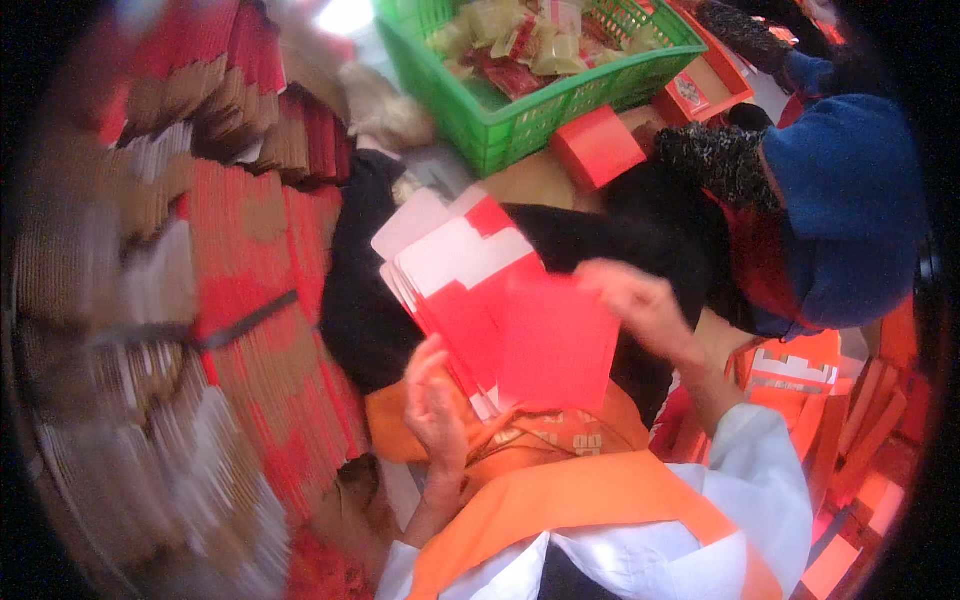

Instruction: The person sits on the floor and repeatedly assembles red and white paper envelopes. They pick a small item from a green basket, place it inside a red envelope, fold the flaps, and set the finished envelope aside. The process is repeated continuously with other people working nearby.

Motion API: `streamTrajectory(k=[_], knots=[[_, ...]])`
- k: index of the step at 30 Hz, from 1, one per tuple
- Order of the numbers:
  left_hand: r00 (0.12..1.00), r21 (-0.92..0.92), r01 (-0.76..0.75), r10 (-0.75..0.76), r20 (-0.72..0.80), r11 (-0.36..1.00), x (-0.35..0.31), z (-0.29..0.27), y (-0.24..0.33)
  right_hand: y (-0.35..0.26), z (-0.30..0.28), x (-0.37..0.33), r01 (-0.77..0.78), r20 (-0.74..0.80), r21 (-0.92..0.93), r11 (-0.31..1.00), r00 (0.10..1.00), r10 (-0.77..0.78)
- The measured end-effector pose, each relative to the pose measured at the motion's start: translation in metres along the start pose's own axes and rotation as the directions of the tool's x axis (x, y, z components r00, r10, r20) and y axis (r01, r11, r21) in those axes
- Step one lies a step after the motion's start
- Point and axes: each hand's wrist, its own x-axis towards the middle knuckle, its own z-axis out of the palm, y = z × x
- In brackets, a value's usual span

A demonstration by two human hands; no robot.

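On my lap lies a stack of flat red-and-white cartons (460, 290), its white flaps pointing away from me. A plain red box (557, 345) overlaps the stack on the right. At its upper right corner my right hand (640, 308) is closed, fingers pinched on the edge and slightly blurred. My left hand (434, 410) is raised beside the near left edge of the stack, fingers loosely bent and apart, with nothing seen in it. An orange apron (590, 490) covers my front below the cartons.
Tall bundles of folded red and brown cardboard (250, 330) crowd the left side. Ahead stands a green plastic crate (490, 135) with wrapped packets. Near it is a red box (597, 147). A person in blue (850, 200) bends close at the right, above more orange cartons (800, 360).
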Motion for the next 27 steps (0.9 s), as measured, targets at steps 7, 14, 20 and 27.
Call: streamTrajectory(k=[7,14,20,27], knots=[[0.996,0.301,0.082,-0.067,-0.058,0.950,0.006,-0.007,-0.069,0.057,-0.097,0.093,-0.162,-0.493,0.355,0.921,0.805,0.331],[0.999,0.583,-0.038,0.013,0.048,0.812,0.006,0.008,-0.066,0.054,-0.093,0.104,-0.103,-0.554,-0.421,0.901,0.816,-0.165],[0.992,0.696,-0.102,0.025,0.120,0.711,0.009,0.012,-0.066,0.040,0.051,0.046,0.224,0.085,-0.549,0.805,0.973,-0.213],[0.988,0.690,-0.153,0.105,0.112,0.707,0.006,0.026,-0.071,0.061,0.131,0.046,0.111,0.013,-0.366,0.924,0.993,-0.114]])
